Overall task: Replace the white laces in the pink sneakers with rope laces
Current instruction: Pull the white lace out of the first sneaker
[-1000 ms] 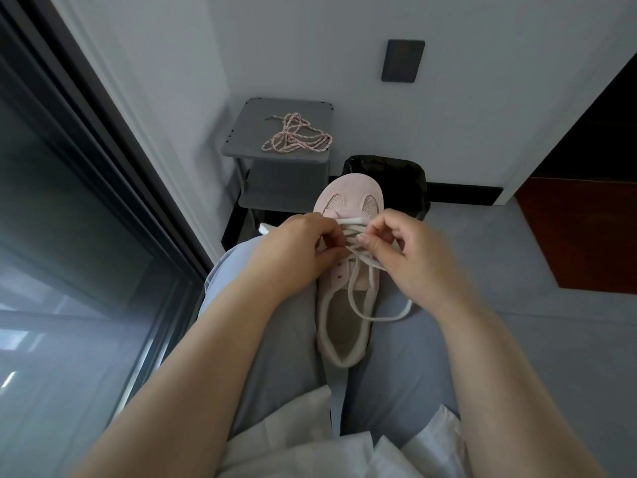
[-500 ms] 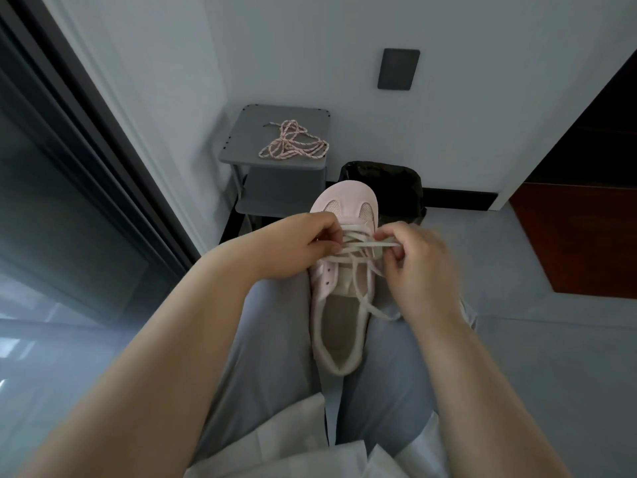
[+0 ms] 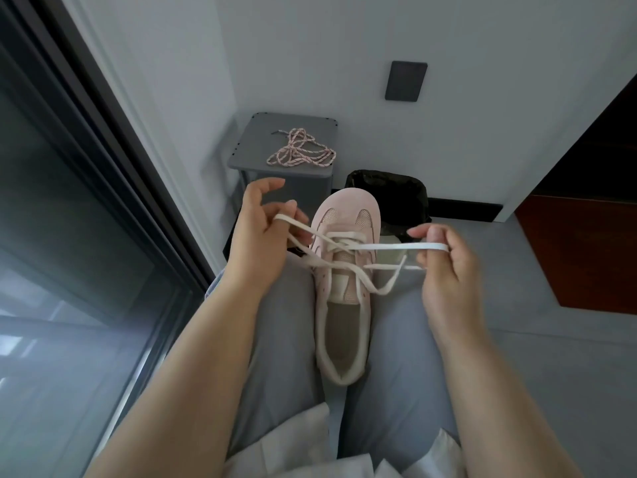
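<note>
On the lap, between two grey-trousered thighs, a pink sneaker (image 3: 344, 270) lies sole down, toe pointing away, heel toward the person. White lace (image 3: 389, 247) partly threaded near the toe; upper eyelets look loose, strands crossing over the tongue.

Left hand (image 3: 256, 239) is left of the sneaker, raised a bit. A loop of lace is hooked over one finger, the others curled around it, thumb and index sticking up and apart. So it's closed on the lace, strand running taut from the hand to the eyelets.

Right hand (image 3: 444, 260) is right of the sneaker, well apart from it. Lace looped over a fingertip, pulled out flat and tight sideways; a second lower strand also reaches this hand. Fingers curled, gripping the lace. A loose lace end hangs slack between the sneaker and the right hand.

Farther off, a grey stand (image 3: 248, 146) sits in the corner by the wall. Pink-white rope laces (image 3: 300, 154) are piled on its top, untouched, well apart from the hands. A black bin (image 3: 389, 188) sits just right of the stand, behind the sneaker toe. Dark wall plate (image 3: 405, 81) on the white wall above. Dark glass door (image 3: 69, 201) runs along the left. White shirt hem (image 3: 293, 439) at the bottom edge.
</note>
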The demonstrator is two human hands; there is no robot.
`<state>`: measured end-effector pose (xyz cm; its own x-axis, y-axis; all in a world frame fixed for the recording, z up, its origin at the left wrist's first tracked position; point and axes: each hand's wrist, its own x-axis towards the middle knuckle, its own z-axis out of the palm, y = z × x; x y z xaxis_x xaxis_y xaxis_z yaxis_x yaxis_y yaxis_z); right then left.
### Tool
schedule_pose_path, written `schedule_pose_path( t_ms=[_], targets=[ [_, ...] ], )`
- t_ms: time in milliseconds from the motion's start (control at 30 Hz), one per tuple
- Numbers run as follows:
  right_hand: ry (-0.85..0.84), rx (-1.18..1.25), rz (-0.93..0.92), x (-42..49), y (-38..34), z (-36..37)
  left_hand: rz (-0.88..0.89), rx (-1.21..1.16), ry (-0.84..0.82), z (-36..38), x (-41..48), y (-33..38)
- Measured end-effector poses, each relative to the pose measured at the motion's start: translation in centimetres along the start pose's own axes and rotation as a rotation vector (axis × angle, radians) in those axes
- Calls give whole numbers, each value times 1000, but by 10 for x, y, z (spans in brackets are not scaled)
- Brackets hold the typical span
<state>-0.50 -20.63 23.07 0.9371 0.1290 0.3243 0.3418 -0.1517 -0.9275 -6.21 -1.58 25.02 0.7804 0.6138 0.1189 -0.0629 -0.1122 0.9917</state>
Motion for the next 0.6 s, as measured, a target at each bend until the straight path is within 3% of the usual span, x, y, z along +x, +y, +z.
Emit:
schedule_pose_path(
  t_ms=[67,167,233,333,400,500,600],
  targets=[
    [58,-38,-4,2,3,-2,-25,31,30,-3,0,2],
    [-1,-159,-80,4,10,-4,214,532,44,-12,1,-1],
    [-103,-347,-175,3,13,-3,342,770,-59,-18,2,-6],
    [-179,-547,-244,2,16,1,274,880,-226,-18,-1,-6],
    [-203,-550,-248,2,18,1,266,929,-257,-17,-1,-4],
    [-88,-420,-159,6,20,0,311,956,-196,-18,2,-7],
    [103,-283,-79,8,18,-1,265,960,41,-23,4,-12]
  ],
)
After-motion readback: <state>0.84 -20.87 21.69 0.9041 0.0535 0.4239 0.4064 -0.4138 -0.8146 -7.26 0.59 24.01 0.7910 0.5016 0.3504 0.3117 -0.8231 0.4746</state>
